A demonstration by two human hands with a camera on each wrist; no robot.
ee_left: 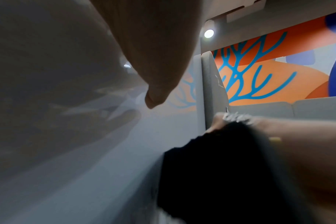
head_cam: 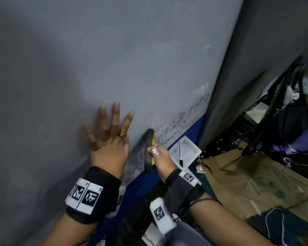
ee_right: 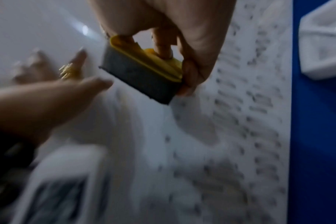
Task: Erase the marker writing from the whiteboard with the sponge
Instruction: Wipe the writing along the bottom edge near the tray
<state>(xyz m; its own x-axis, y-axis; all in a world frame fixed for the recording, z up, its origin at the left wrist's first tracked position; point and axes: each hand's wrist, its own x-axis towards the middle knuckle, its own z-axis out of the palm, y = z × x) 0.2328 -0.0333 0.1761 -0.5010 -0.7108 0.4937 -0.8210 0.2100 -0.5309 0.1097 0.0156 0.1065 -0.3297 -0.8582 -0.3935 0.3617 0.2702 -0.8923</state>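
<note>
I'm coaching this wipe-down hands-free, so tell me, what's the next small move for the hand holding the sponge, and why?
Probably sweep the sponge sideways toward the blue border, along the remaining marker writing. The right hand grips its yellow back, dark pad facing the whiteboard, and rows of writing lie just beside it. The left hand rests flat on the board, out of that path.

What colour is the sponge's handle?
Yellow, above a dark grey pad; the sponge shows best in the right wrist view.

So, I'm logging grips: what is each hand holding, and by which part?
The right hand grips the sponge by its yellow plastic back. The left hand holds nothing; it rests flat on the whiteboard.
</note>
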